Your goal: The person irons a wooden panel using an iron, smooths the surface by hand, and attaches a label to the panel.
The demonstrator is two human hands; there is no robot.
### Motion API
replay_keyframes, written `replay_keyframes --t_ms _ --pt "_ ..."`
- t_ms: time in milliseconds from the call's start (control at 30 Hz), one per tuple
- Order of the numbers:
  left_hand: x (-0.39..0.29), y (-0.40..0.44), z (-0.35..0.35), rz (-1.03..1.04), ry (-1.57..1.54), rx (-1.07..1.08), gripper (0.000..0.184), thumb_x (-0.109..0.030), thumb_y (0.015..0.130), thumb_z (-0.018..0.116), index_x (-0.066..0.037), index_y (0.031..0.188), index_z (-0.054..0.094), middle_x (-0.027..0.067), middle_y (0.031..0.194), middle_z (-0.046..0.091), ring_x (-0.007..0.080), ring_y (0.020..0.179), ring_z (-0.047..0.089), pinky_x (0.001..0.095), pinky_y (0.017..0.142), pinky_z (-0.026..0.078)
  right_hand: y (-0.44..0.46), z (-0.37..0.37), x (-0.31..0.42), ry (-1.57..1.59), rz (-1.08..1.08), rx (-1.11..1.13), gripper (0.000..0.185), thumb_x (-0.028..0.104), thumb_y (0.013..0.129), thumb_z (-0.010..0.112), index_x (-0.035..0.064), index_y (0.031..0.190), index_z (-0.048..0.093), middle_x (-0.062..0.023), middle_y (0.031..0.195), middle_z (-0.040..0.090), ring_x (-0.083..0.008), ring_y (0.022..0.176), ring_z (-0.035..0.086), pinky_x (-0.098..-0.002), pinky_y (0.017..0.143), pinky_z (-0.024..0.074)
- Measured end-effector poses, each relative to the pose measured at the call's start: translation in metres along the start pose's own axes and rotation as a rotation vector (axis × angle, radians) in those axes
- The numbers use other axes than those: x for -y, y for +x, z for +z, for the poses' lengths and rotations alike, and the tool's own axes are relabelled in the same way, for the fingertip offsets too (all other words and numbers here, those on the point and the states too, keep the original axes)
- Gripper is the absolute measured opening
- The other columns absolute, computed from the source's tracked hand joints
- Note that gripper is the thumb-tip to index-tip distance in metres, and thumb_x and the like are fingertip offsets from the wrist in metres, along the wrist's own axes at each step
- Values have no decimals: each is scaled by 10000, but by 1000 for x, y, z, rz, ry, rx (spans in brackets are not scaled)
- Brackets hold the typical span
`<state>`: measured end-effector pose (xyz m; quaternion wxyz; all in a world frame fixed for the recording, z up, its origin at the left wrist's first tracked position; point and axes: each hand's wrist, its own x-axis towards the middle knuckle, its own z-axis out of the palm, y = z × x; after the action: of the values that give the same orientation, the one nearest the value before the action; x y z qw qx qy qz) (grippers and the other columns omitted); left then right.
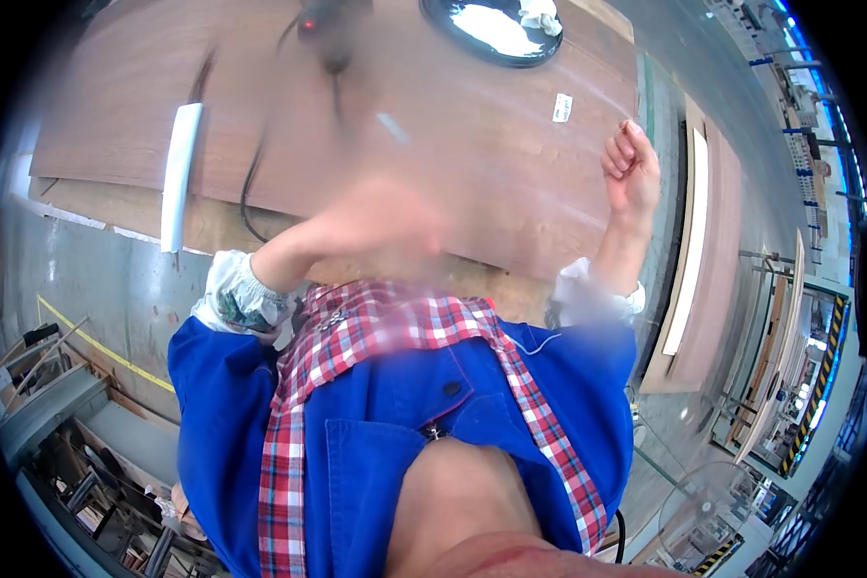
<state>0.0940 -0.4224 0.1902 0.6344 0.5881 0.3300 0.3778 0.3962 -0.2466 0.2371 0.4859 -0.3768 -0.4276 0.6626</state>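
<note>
My left hand point(380, 223) reaches across in front of my apron, over the near edge of a wide brown wooden panel point(511, 173). Blur covers its fingers, so their pose and anything in them cannot be made out. Above the panel's right side is my right hand point(632, 173), raised with its fingers curled in; whatever they may hold is hidden. A small white label point(563, 108) lies on the panel to the left of that hand. Further left, a small pale strip point(392, 128) shows through the blur.
A black round tray point(528, 61) with white material and a crumpled cloth stands at the far edge. A dark device with a red light point(329, 27) trails a black cord point(249, 188). A long white piece point(179, 178) overhangs the panel's left side. Boards point(708, 260) lie at right.
</note>
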Motion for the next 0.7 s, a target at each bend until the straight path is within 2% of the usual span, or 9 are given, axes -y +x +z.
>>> replay_keyframes --t_ms 67,133,233,333,367,433,533,633,700 --pt "-14 2 -8 -3 441 9 563 -287 822 689 72 1225 529 161 1085 655 248 1038 615 313 913 460 -4 15 2 -39 -32 55 124 170 906 549 51 871 554 60 582 353 -44 482 313 -200 423 253" --pt "-13 7 -10 124 551 -98 682 -312 775 726 48 1294 469 184 1103 643 282 1043 613 336 941 444 -10 32 1 -83 -79 176 121 164 892 573 48 863 588 69 564 372 -37 458 295 -203 415 234" --pt "-22 34 2 311 571 -268 596 -254 843 670 35 1313 447 154 1092 648 236 1026 614 324 917 450 -15 69 -2 -93 -10 372 102 130 875 608 30 867 629 78 577 443 -7 472 314 -186 416 220" --pt "-32 48 14 152 -48 -185 392 -175 919 576 42 1240 512 114 982 669 169 931 623 295 827 479 -17 103 5 -225 10 409 103 123 865 630 20 866 638 73 600 478 3 491 340 -172 430 229" --pt "-38 46 13 158 -43 -183 258 -117 962 495 44 1149 568 73 855 661 108 812 609 254 727 482 -14 106 5 -234 -7 408 108 130 866 631 22 863 638 70 608 488 6 495 347 -169 432 230" --pt "-35 39 13 98 -76 -241 242 -127 963 495 45 1104 591 70 802 651 109 754 603 248 692 481 -5 107 2 -246 -37 401 119 144 869 634 26 859 639 63 623 509 12 503 360 -163 434 233" --pt "-20 25 16 86 -147 -336 231 -129 965 491 44 1057 615 67 769 638 112 701 590 238 656 476 5 105 -1 -329 14 419 147 152 880 625 14 926 650 54 665 540 -6 552 420 -153 489 304" --pt "-13 18 17 28 -199 -455 227 -131 962 496 32 1048 628 61 783 644 110 717 588 239 661 475 39 109 -18 -535 -162 387 212 153 863 610 22 1025 652 -25 801 614 -93 712 544 -202 646 414" --pt "-9 11 19 5 -224 -541 225 -144 958 507 12 1035 649 42 811 655 97 748 587 236 676 472 88 91 -52 -1045 -492 257 271 159 834 591 75 1085 648 -107 1013 595 -189 941 532 -317 803 407"
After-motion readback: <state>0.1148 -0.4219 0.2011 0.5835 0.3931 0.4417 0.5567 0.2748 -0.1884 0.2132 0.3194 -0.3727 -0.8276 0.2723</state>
